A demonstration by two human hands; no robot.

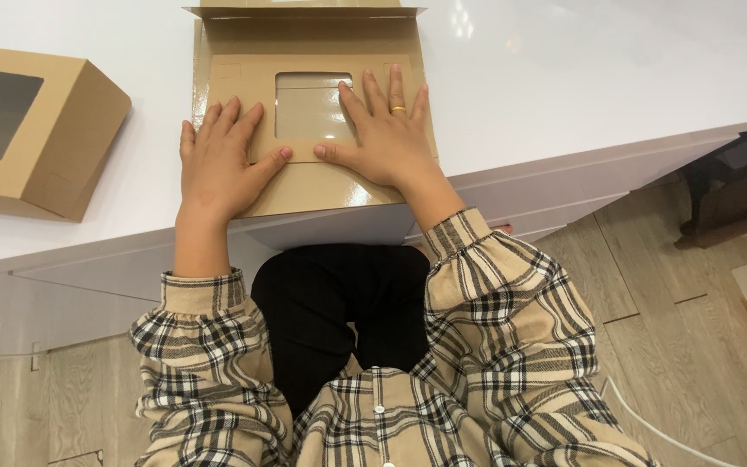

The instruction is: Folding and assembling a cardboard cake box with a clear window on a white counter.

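A flat, unfolded brown cardboard box blank (pixel 304 39) with a clear window cut-out lies on the white table (pixel 564 78) in front of me. My left hand (pixel 218 164) presses flat on its left side, fingers spread, thumb reaching toward the window's lower edge. My right hand (pixel 386 130), with a gold ring on one finger, lies flat on the right side and partly over the window. Both thumbs nearly meet below the window. Neither hand grips anything.
An assembled brown box with a window (pixel 36 130) stands at the table's left. The table edge runs diagonally across, with wood floor to the right. A dark piece of furniture (pixel 737 186) and a white cable (pixel 650 424) are on the floor.
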